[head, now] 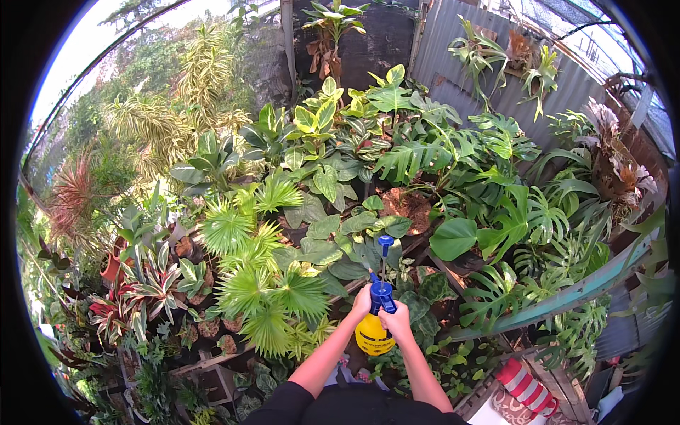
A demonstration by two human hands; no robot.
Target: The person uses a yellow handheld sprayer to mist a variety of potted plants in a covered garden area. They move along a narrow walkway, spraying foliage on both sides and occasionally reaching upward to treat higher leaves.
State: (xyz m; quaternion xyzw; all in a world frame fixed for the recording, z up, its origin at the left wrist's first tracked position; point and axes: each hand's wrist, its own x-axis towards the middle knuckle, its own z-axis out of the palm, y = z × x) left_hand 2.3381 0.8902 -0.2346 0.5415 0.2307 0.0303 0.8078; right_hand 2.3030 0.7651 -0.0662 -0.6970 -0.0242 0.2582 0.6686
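Before my body I hold a pressure pump sprayer (pixel 375 336) with a yellow bottle and a blue head, its nozzle pointing away from me. The blue pump knob (pixel 385 241) stands high on its extended metal rod. My left hand (pixel 363 302) grips the left side of the blue head. On the right, my right hand (pixel 396 320) is wrapped around the blue handle, thumb on top. Broad dark-green leaves (pixel 348 268) of potted plants lie just beyond the nozzle. A fan palm (pixel 276 287) spreads to the left of my hands.
Monstera plants (pixel 510 212) crowd the right side, near a curved green rail (pixel 574 305). A terracotta-coloured pot (pixel 112 265) is at left. Staghorn ferns hang on a corrugated metal wall (pixel 441 53). A red-and-white striped cushion (pixel 526 387) sits at lower right.
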